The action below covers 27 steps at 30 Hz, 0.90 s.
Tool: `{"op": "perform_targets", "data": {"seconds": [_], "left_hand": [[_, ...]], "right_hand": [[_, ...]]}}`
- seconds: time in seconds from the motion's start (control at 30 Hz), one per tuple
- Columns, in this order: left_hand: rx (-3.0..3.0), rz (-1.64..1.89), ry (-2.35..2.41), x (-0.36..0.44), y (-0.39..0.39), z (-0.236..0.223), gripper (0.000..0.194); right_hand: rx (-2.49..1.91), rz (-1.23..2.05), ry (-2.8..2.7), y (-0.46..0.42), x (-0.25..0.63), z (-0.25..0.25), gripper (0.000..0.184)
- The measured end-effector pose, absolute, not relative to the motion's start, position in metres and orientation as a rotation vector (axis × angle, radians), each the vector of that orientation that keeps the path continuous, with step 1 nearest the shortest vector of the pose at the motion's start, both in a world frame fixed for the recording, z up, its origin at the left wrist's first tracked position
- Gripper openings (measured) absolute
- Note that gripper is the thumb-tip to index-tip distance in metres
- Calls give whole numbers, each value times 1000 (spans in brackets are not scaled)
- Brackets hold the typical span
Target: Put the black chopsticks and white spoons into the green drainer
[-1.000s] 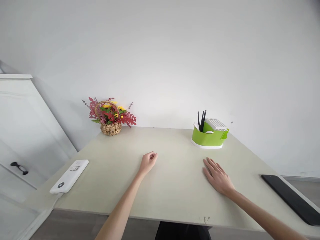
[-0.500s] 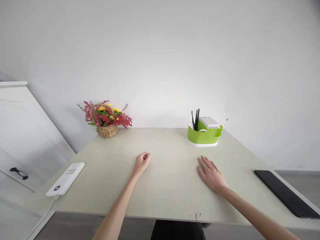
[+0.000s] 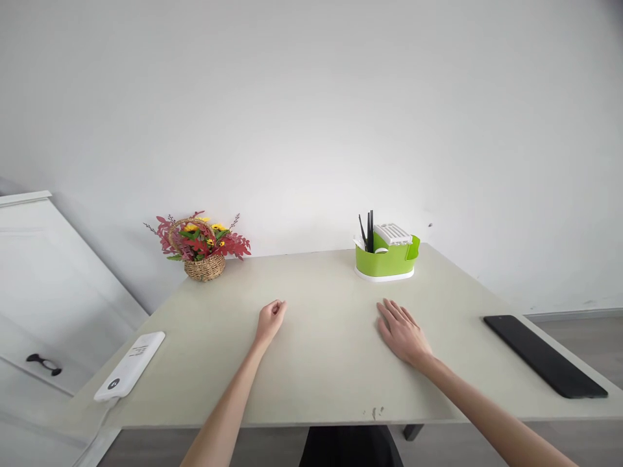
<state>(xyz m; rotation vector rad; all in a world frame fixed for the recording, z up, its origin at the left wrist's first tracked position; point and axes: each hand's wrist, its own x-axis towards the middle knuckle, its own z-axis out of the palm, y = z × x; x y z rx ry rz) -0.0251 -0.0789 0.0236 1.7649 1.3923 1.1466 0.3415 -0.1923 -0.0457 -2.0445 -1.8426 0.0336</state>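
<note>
Curled into a loose fist, my left hand point(image 3: 271, 321) rests on the pale table point(image 3: 316, 363) left of the middle, and nothing shows in it. My right hand point(image 3: 403, 336) lies palm down on the tabletop with its fingers stretched forward, holding nothing. Just beyond its fingertips stands a green utensil caddy point(image 3: 384, 263) with a white base and a white slatted top. Several thin black sticks point(image 3: 370, 232) poke up from the caddy's left side. At the back left is a wicker basket point(image 3: 205, 267) of red and yellow flowers point(image 3: 197, 237).
A white power bank point(image 3: 130, 364) with a white cable lies by the left edge. Along the right edge is a flat black phone-like slab point(image 3: 542, 355). A white cabinet point(image 3: 53, 279) stands left of the table, and a pale wall point(image 3: 311, 123) rises behind it.
The camera view has tilted slightly, shifting the table's contents in the picture. Both hands keep their poses and places on the table.
</note>
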Motion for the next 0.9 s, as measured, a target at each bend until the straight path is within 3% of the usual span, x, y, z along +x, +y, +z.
{"op": "perform_targets", "data": {"seconds": [0.9], "left_hand": [[1759,1082,1374,-25,-84,24,34]], "right_hand": [[-2038,18,-1835,-193,341,-47,63]]}}
